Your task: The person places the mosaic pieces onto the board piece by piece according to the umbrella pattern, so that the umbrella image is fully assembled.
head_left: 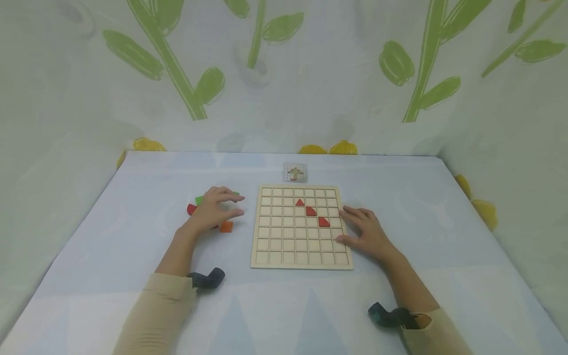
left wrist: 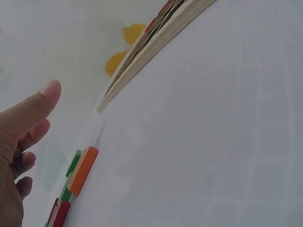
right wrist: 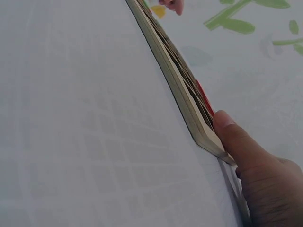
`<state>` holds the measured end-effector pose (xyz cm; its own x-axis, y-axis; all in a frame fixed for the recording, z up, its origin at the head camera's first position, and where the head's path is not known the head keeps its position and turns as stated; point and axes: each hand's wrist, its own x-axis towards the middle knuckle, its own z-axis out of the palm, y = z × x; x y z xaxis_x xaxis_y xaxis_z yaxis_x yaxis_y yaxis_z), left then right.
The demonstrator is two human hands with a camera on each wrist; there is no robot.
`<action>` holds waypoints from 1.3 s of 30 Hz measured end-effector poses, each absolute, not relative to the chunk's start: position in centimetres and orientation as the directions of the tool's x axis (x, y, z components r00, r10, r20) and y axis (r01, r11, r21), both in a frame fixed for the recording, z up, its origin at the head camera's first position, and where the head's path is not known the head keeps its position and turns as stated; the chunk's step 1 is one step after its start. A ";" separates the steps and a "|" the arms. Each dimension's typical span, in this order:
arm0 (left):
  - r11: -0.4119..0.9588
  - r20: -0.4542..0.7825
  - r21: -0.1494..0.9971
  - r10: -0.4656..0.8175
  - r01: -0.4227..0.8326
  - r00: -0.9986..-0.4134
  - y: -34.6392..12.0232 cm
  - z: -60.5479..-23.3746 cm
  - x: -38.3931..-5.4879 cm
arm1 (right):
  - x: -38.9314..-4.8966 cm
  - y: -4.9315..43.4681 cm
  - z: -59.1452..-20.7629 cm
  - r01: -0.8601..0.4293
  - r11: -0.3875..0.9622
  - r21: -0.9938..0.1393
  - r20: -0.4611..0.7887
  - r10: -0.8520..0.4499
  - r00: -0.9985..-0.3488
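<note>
A square wooden grid board [head_left: 296, 231] lies on the table. Three red pieces sit in its cells: a triangle [head_left: 300, 202] and two quarter-round ones, the upper [head_left: 311, 211] and the lower [head_left: 324, 222]. My right hand [head_left: 365, 231] rests at the board's right edge, fingers spread; in the right wrist view its thumb [right wrist: 236, 142] touches the rim. Left of the board, my left hand [head_left: 212, 212] hovers over loose pieces with thumb and fingers apart, holding nothing. An orange block [head_left: 226, 227], green pieces [head_left: 198, 200] and a red piece [head_left: 191, 209] show around it; others are hidden beneath.
A small clear-covered card [head_left: 295, 172] with a gridded picture of a tree-like shape lies just behind the board. Black wrist-worn cameras [head_left: 208, 279] sit at both sleeves. White walls with painted green leaves [head_left: 133, 54] and yellow shapes enclose the table [head_left: 284, 305].
</note>
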<state>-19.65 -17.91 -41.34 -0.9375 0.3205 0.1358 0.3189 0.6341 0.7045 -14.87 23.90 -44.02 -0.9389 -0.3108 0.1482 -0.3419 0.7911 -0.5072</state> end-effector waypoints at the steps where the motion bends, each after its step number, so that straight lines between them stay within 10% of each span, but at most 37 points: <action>1: 0.632 0.136 0.708 0.316 0.315 -0.939 -18.2 -41.4 -19.7 | -14.9 23.9 -44.0 -0.346 0.791 -0.504 0.153 -0.312 -0.938; 39: 0.821 0.161 0.524 0.163 0.225 -0.973 -23.0 -43.4 -21.0 | -14.9 23.9 -43.9 -0.362 0.776 -0.517 0.164 -0.325 -0.931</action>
